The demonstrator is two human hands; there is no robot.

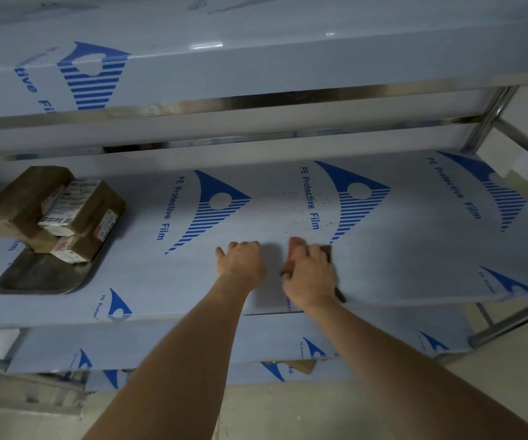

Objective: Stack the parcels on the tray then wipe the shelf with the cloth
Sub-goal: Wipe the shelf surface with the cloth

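While right hand point(308, 274) grips the half-hidden cloth point(297, 249), left hand's point(242, 260) fingers curl unseen.

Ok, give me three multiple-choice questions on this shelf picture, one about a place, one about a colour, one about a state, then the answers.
1. Where do the brown taped parcels stand?
A. on the dark metal tray at the shelf's left
B. on the floor
C. on the top shelf

2. What colour is the print on the shelf's pale protective film?
A. red
B. blue
C. green

3. What is the right hand doing?
A. hanging idle
B. lifting a parcel
C. pressing the reddish-brown cloth on the shelf

Answers: 1 A, the stack sits on the tray. 2 B, the logos and lettering are blue. 3 C, the cloth lies under that hand.
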